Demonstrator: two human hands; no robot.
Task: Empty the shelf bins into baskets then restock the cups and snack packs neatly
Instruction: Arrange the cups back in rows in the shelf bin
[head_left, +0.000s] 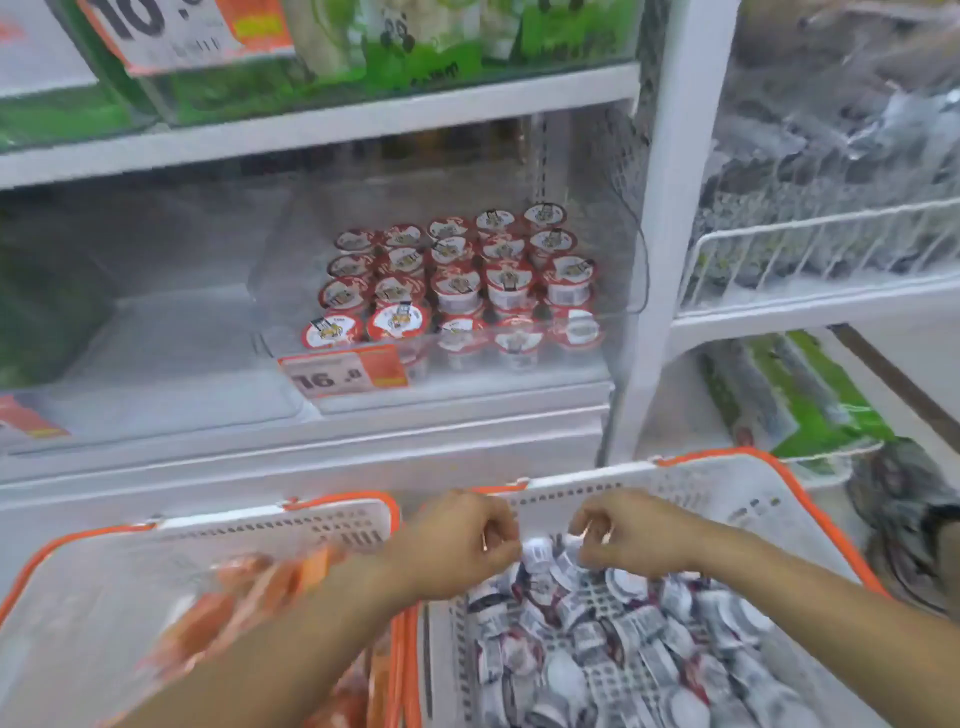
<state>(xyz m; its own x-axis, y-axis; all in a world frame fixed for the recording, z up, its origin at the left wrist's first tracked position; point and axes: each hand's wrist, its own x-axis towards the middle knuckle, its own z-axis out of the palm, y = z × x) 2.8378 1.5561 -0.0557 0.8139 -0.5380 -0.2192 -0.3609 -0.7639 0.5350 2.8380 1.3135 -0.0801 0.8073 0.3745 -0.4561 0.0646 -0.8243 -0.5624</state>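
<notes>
Both hands reach into the right white basket (717, 493), which has orange handles and holds several loose red-and-white cups (639, 649). My left hand (462, 540) has its fingers curled over cups at the basket's far edge. My right hand (628, 530) does the same beside it, and a cup (540, 553) shows between them. What each hand grips is hidden by the fingers. On the shelf above, a clear bin (613, 358) holds several upright cups (457, 280) in neat rows. The left basket (275, 525) carries orange snack packs (244, 597).
A clear bin (171, 364) with nothing in it sits on the shelf's left half. A price tag (345, 371) hangs on the cup bin's front. Green packs (415, 47) fill the upper shelf. A wire rack (810, 249) with dark packs stands at right.
</notes>
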